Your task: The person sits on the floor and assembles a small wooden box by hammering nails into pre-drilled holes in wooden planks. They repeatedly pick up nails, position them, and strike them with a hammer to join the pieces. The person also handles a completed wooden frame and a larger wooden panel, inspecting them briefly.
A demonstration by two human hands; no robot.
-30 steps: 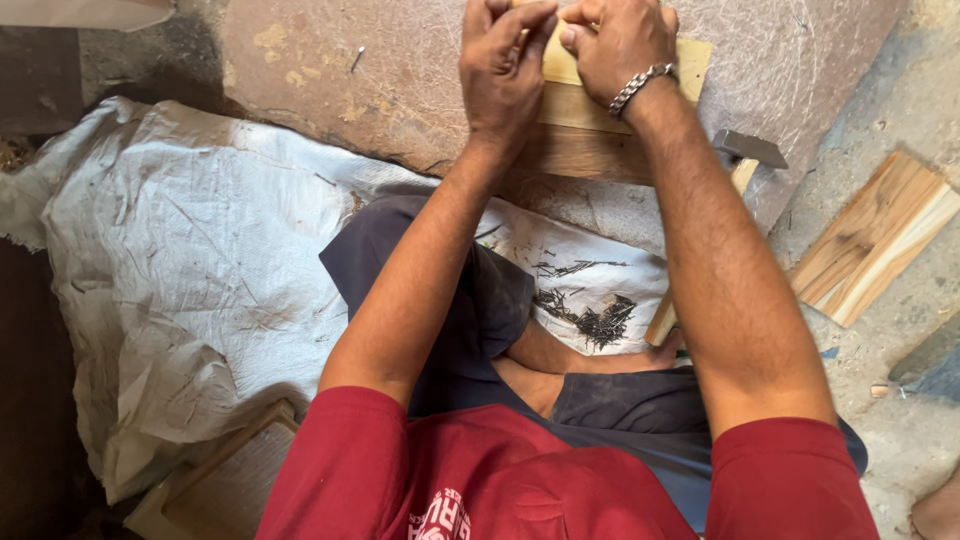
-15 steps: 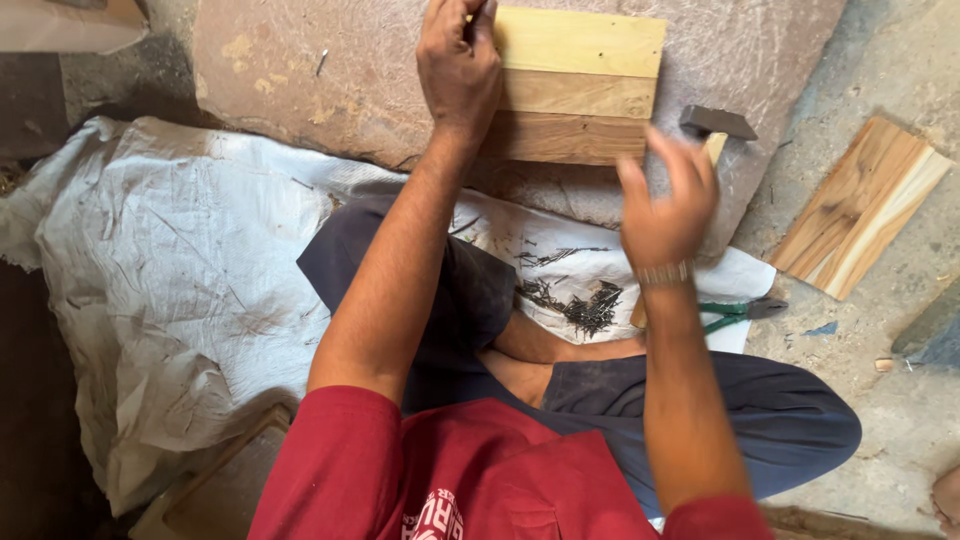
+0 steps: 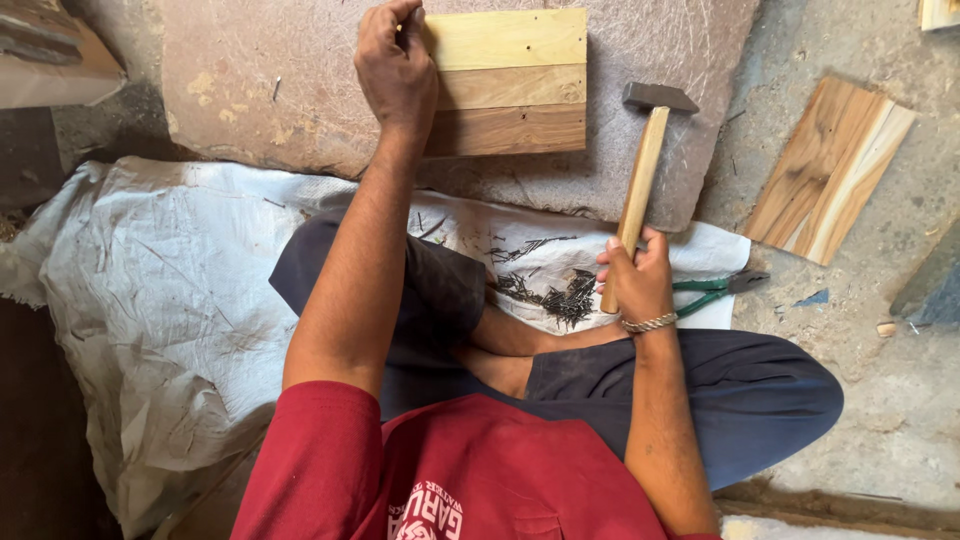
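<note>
R fingers curled tight round lower end of hammer [image 3: 641,175] handle, mid-right of frame; right hand [image 3: 636,282] w/ metal bracelet; hammer head up, over stone slab [image 3: 300,90]. L fingers pinched at left edge of wood panel [image 3: 508,82], top centre; can't tell what they pinch. left hand [image 3: 397,70] on panel, panel flat on slab. Nail pile [image 3: 560,290] on white sheet just left of R hand; green pliers [image 3: 715,287] just right. Loose board [image 3: 828,168] upper right.

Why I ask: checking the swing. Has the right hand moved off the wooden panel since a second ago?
Yes. The right hand left the wooden panel and now grips the hammer handle nearer the lap.
</note>
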